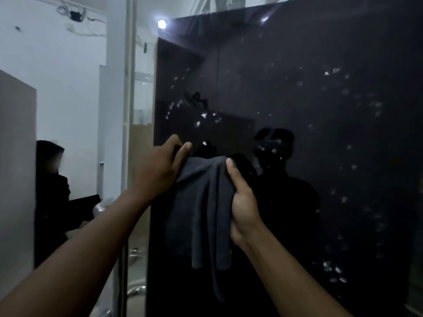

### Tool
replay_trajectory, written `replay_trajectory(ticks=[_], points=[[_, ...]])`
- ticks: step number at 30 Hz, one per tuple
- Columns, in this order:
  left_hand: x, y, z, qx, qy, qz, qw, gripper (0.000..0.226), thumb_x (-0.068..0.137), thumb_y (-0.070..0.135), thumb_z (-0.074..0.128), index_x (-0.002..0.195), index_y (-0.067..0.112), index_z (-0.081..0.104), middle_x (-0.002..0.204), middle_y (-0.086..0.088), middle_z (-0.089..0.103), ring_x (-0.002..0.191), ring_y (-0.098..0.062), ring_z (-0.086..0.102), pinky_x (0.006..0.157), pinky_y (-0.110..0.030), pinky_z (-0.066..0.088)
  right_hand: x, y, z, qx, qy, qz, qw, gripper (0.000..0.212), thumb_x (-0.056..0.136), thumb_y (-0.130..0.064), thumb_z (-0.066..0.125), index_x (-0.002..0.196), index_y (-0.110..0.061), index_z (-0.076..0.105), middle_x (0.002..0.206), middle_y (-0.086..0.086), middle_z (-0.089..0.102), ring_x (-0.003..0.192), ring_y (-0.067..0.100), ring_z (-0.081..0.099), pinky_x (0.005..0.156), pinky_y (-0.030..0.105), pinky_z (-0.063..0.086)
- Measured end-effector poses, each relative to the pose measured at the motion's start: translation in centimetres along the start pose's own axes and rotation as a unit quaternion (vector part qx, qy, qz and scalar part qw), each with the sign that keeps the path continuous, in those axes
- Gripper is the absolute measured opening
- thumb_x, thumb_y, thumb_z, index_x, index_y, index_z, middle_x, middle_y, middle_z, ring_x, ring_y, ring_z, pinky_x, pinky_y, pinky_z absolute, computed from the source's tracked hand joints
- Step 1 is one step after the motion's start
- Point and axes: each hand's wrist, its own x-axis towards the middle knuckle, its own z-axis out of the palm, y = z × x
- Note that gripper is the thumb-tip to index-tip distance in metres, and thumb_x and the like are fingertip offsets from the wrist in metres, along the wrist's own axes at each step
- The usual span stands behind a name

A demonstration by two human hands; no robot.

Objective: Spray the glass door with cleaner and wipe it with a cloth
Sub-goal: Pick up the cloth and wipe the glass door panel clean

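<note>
A dark glass door (320,133) fills the right and middle of the head view, speckled with white blotches of cleaner and showing a dim reflection of a person. In front of it hangs a grey cloth (206,213), held up by both hands. My left hand (160,170) pinches its top left corner between thumb and fingers. My right hand (242,202) grips its right edge, thumb pointing up. The cloth droops in folds below the hands. No spray bottle is visible.
A metal door frame (128,110) runs vertically left of the glass. Beyond it stand white walls and a grey partition (16,179). A person in dark clothes (52,195) holding a dark flat object stands at the left.
</note>
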Motion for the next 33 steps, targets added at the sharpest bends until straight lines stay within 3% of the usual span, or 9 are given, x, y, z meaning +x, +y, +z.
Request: replay_trajectory(ticks=[6, 9, 12, 17, 19, 21, 25, 30, 33], points=[[3.9, 1.2, 2.9, -0.026, -0.002, 0.031, 0.999, 0.031, 0.102, 0.049, 0.048, 0.086, 0.023, 0.048, 0.059, 0.008, 0.055, 0.056, -0.012, 0.056, 0.057, -0.036, 0.043, 3.2, -4.0, 0.1, -0.029, 0.028, -0.083, 0.996, 0.075, 0.086, -0.056, 0.075, 0.141, -0.008, 0.060, 0.142, 0.021, 0.062, 0.134, 0.037, 0.059, 0.120, 0.056, 0.039], [5.5, 1.3, 3.8, -0.001, -0.017, 0.057, 0.998, 0.029, 0.103, 0.049, 0.047, 0.090, 0.022, 0.049, 0.064, 0.009, 0.055, 0.058, -0.015, 0.055, 0.056, -0.033, 0.037, 4.6, -5.7, 0.8, -0.043, 0.059, -0.142, 0.987, 0.052, 0.096, -0.042, 0.066, 0.139, -0.013, 0.063, 0.138, 0.016, 0.066, 0.131, 0.033, 0.062, 0.116, 0.052, 0.045], [7.3, 1.6, 4.2, 0.037, -0.034, 0.084, 0.995, 0.029, 0.102, 0.051, 0.043, 0.092, 0.024, 0.046, 0.071, 0.009, 0.056, 0.064, -0.018, 0.056, 0.053, -0.029, 0.030, 5.8, -7.4, 1.8, -0.074, 0.066, -0.194, 0.976, 0.033, 0.103, -0.026, 0.058, 0.135, -0.018, 0.065, 0.122, 0.004, 0.075, 0.116, 0.021, 0.071, 0.104, 0.039, 0.056], [9.9, 0.9, 4.5, 0.081, -0.035, 0.183, 0.979, 0.043, 0.098, 0.058, 0.029, 0.106, 0.025, 0.055, 0.094, 0.010, 0.061, 0.084, -0.014, 0.058, 0.062, -0.039, 0.051, 8.6, -9.4, 2.7, -0.219, 0.078, -0.260, 0.937, 0.025, 0.107, -0.022, 0.054, 0.128, -0.032, 0.064, 0.108, -0.007, 0.076, 0.107, 0.016, 0.072, 0.100, 0.042, 0.058], [11.1, 0.2, 4.7, 0.088, -0.001, 0.239, 0.967, 0.042, 0.097, 0.053, 0.033, 0.107, 0.022, 0.060, 0.095, 0.005, 0.061, 0.083, -0.016, 0.057, 0.059, -0.038, 0.053, 10.0, -10.4, 2.7, -0.290, 0.093, -0.297, 0.905, 0.029, 0.108, -0.023, 0.053, 0.135, -0.031, 0.060, 0.113, -0.008, 0.074, 0.110, 0.013, 0.070, 0.101, 0.039, 0.058], [12.4, -0.5, 5.1, 0.110, 0.042, 0.251, 0.961, 0.038, 0.097, 0.049, 0.041, 0.107, 0.020, 0.062, 0.099, 0.001, 0.060, 0.086, -0.019, 0.055, 0.063, -0.036, 0.051, 11.3, -11.3, 2.8, -0.362, 0.108, -0.334, 0.864, 0.041, 0.108, -0.027, 0.052, 0.149, -0.022, 0.050, 0.131, -0.002, 0.068, 0.122, 0.016, 0.064, 0.108, 0.041, 0.053], [14.7, -2.1, 4.7, 0.107, 0.122, 0.216, 0.963, 0.039, 0.095, 0.045, 0.050, 0.121, 0.017, 0.057, 0.126, -0.007, 0.056, 0.118, -0.030, 0.052, 0.091, -0.046, 0.046, 13.7, -13.7, 3.0, -0.474, 0.113, -0.399, 0.777, 0.050, 0.109, -0.027, 0.049, 0.157, -0.017, 0.039, 0.149, 0.000, 0.055, 0.138, 0.014, 0.053, 0.118, 0.044, 0.044], [17.5, -5.1, 3.6, 0.093, 0.161, 0.151, 0.971, 0.062, 0.098, 0.044, 0.041, 0.150, 0.010, 0.042, 0.158, -0.014, 0.039, 0.151, -0.034, 0.029, 0.122, -0.054, 0.025, 16.3, -17.2, 3.6, -0.579, 0.135, -0.439, 0.674, 0.043, 0.109, -0.018, 0.048, 0.150, -0.008, 0.044, 0.144, 0.002, 0.053, 0.135, 0.016, 0.050, 0.118, 0.040, 0.040], [18.9, -7.1, 3.0, 0.070, 0.160, 0.104, 0.979, 0.069, 0.101, 0.046, 0.031, 0.160, 0.010, 0.029, 0.169, -0.012, 0.023, 0.159, -0.028, 0.012, 0.128, -0.052, 0.011, 18.0, -19.1, 3.7, -0.639, 0.161, -0.451, 0.602, 0.043, 0.105, -0.022, 0.047, 0.144, -0.006, 0.047, 0.138, 0.006, 0.053, 0.132, 0.024, 0.050, 0.116, 0.044, 0.041]])
